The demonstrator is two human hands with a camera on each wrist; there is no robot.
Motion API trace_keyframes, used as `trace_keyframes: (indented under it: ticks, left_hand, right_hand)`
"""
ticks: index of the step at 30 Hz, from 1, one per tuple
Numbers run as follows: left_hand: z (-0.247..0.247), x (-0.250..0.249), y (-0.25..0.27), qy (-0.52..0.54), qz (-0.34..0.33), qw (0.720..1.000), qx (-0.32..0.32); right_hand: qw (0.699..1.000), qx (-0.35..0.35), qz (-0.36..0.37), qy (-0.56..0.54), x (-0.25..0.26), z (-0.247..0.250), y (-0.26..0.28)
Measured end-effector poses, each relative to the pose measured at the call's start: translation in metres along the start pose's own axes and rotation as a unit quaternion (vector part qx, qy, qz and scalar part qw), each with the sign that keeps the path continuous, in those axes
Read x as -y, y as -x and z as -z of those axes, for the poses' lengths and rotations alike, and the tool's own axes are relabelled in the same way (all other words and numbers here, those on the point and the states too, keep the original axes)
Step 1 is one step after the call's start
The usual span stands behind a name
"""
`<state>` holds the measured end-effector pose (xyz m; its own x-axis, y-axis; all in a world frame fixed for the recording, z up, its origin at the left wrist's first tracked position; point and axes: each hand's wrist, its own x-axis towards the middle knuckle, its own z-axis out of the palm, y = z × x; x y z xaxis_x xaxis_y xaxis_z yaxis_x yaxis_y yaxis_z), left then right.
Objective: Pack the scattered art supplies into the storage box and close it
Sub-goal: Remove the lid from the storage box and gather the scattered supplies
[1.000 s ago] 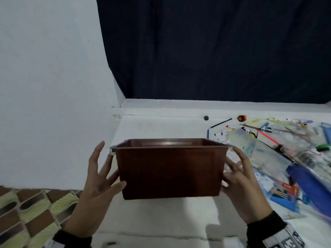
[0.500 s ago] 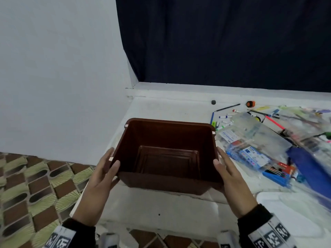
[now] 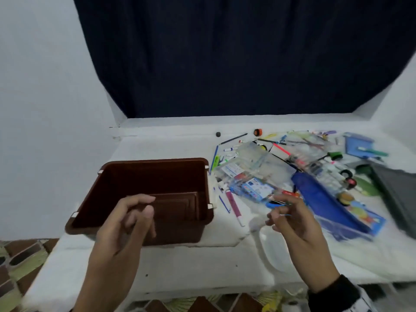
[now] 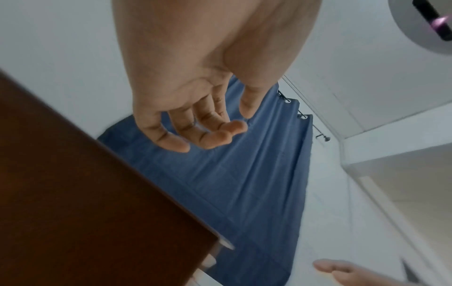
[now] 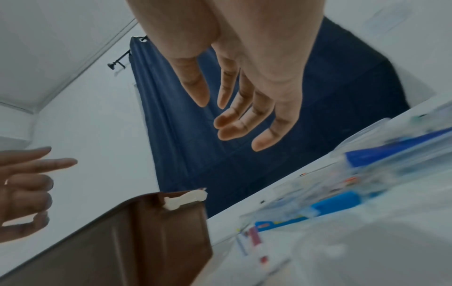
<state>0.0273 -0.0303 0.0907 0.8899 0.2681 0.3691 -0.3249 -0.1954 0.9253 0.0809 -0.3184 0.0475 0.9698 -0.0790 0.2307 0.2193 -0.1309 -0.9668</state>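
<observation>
The brown storage box stands open and empty on the white table, left of centre. My left hand hovers over its near side, fingers loosely curled, holding nothing. My right hand hangs to the right of the box, fingers relaxed and empty. Scattered art supplies lie to the right: pens, markers, a pink marker, a blue pouch and clear plastic packs. The box corner with a white clip shows in the right wrist view.
A grey lid-like panel lies at the far right of the table. A dark blue curtain hangs behind. A white wall is on the left. Patterned floor tiles show below the table's left edge.
Both hands have set the box down on the table and let go of its sides. The right hand has drifted right toward the supplies. The view has tilted down.
</observation>
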Motion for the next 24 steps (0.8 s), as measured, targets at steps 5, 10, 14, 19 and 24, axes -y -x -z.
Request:
trace_keyframes:
  ticks: [5,10,14,19,24]
  left_hand:
    - [-0.092,0.006,-0.004,0.108,0.03,0.989,0.097]
    - [-0.188,0.009,-0.026,0.161,0.058,0.965,0.198]
    - [-0.268,0.008,-0.054,0.137,0.061,0.935,0.32]
    - [-0.369,0.008,-0.098,0.086,0.041,0.908,0.407]
    - [-0.459,0.014,-0.136,-0.041,0.017,0.861,0.507]
  right_hand:
    - [0.997,-0.074,-0.013,0.031,-0.008,0.075,0.014]
    - [0.985,-0.145,0.006,0.091,-0.018,0.149,0.008]
    - [0.969,-0.184,-0.019,0.164,-0.03,0.216,-0.006]
    - [0.932,-0.186,-0.063,0.305,-0.056,0.309,-0.04]
    - [0.888,-0.108,-0.121,0.431,-0.071,0.382,-0.072]
